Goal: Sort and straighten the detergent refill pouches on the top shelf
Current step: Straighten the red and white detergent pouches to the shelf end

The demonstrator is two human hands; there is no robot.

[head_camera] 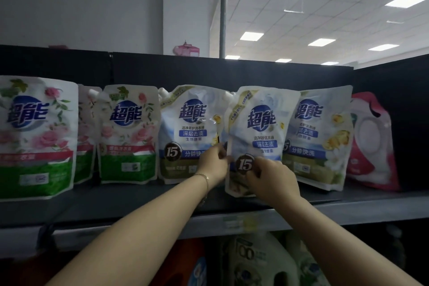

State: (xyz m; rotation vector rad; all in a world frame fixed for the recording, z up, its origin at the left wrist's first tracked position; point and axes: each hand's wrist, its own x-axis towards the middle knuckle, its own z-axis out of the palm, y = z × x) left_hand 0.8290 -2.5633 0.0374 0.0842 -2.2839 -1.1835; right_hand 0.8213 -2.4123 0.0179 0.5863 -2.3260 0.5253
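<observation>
Pinches the left edge of the middle pouch (pixel 260 123) with the left hand (pixel 212 165), fingers curled, their tips partly tucked out of sight behind that edge. Grips the same pouch low on its front with the right hand (pixel 271 179), fingers bent over the printing just beside the round "15" badge, covering the lower right corner.

Holds it upright with a slight lean at the front of the top shelf (pixel 139 199), forward of the rest of the row. Cannot tell whether its foot touches the board or hangs just above.

Covers with it the right margin of a matching blue pouch (pixel 188 127) on the left, and the left part of a second blue pouch (pixel 320 137) on the right, hiding about half of that one's logo.

Further left along the shelf: an upright rose pouch (pixel 127 134), then only a narrow sliver of a hidden rose pouch (pixel 86 134) wedged between its neighbours, then a big rose pouch (pixel 34 137) cut off by the left edge of the view.

At the far right, near the dark side panel: a red pouch (pixel 371 144), leaning, too blurred to read.

On the left wrist: a thin bracelet (pixel 204 177).

Below the shelf lip: a smeared price label (pixel 243 223) and several bottles (pixel 255 260), out of focus, partly blocked by the forearms and cropped at the bottom
</observation>
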